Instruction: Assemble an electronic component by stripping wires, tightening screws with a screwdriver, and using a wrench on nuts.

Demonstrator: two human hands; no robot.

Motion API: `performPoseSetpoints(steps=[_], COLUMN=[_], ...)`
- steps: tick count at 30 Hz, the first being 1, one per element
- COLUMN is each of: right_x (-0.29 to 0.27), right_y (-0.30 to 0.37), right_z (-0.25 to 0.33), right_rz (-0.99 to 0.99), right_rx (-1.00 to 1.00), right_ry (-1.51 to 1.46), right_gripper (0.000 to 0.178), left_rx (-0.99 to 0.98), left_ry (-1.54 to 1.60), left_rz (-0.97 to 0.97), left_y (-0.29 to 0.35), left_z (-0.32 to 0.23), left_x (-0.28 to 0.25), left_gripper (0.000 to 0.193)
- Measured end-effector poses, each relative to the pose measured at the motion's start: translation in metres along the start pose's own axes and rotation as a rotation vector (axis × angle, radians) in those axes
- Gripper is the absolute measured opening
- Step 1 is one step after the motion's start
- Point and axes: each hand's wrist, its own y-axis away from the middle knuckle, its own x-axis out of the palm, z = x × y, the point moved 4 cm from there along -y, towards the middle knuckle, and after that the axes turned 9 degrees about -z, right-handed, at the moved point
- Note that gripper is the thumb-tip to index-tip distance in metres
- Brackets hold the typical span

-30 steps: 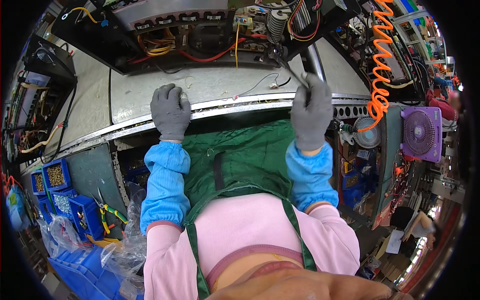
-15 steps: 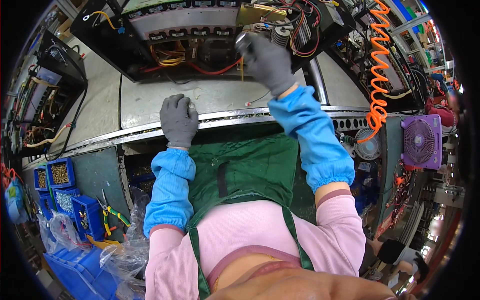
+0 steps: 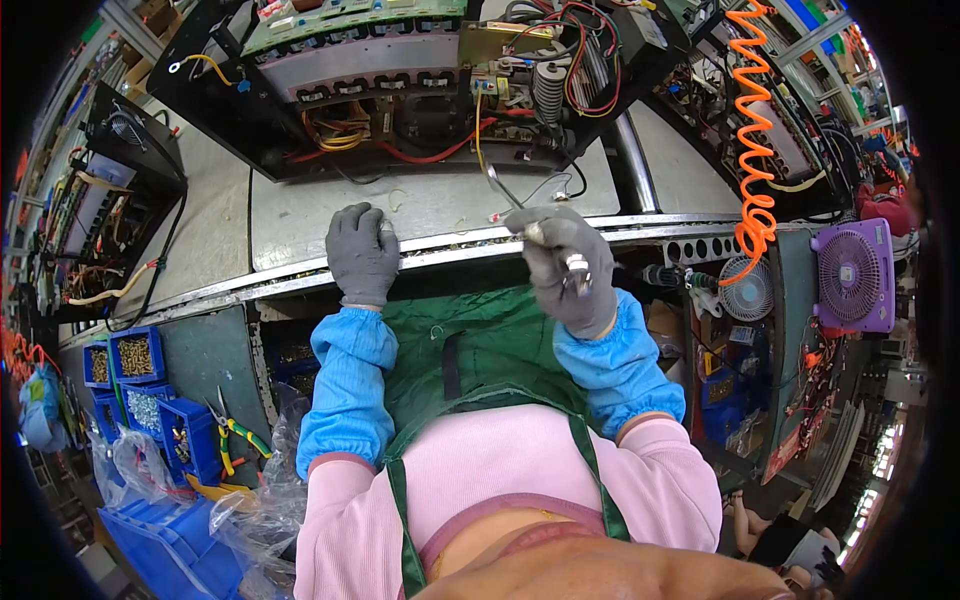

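Observation:
My right hand (image 3: 572, 262) wears a grey glove and is closed round a shiny metal tool (image 3: 577, 266). A thin metal shaft (image 3: 503, 188) sticks out beyond its fingers toward the machine; the tool's exact kind is hard to make out. My left hand (image 3: 362, 252), also gloved in grey, rests palm down at the bench's metal edge with nothing visible in it. Beyond both hands stands an opened black equipment case (image 3: 222, 118) with circuit boards, a silver panel and wires. One yellow wire (image 3: 480, 130) hangs down its front near the shaft's tip.
More opened cases stand at the left (image 3: 122, 190) and right. An orange coiled hose (image 3: 752, 130) hangs at the right, near a purple fan (image 3: 852, 275). Lower left are blue parts bins (image 3: 190, 440), pliers (image 3: 232, 432) and clear plastic bags (image 3: 262, 520).
My right hand has drawn back from inside the case toward me, still holding the metal tool, and is now over the bench's near edge. My left hand has stayed at the edge.

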Motion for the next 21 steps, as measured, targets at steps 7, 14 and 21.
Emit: performPoseSetpoints(steps=[7, 14, 21], right_x=[-0.044, -0.044, -0.039], right_y=[0.072, 0.086, 0.083], right_z=[-0.067, -0.08, -0.107], right_rz=[0.029, -0.009, 0.272], right_rx=[0.279, 0.255, 0.235], right_ry=[0.178, 0.388, 0.691], right_gripper=[0.019, 0.026, 0.016], left_rx=[0.129, 0.08, 0.072], left_ry=[0.287, 0.621, 0.243], left_rz=[-0.04, 0.18, 0.203], left_y=[-0.018, -0.071, -0.103], left_z=[-0.038, -0.137, -0.169], left_x=[0.007, 0.066, 0.103], left_gripper=[0.025, 0.026, 0.017])
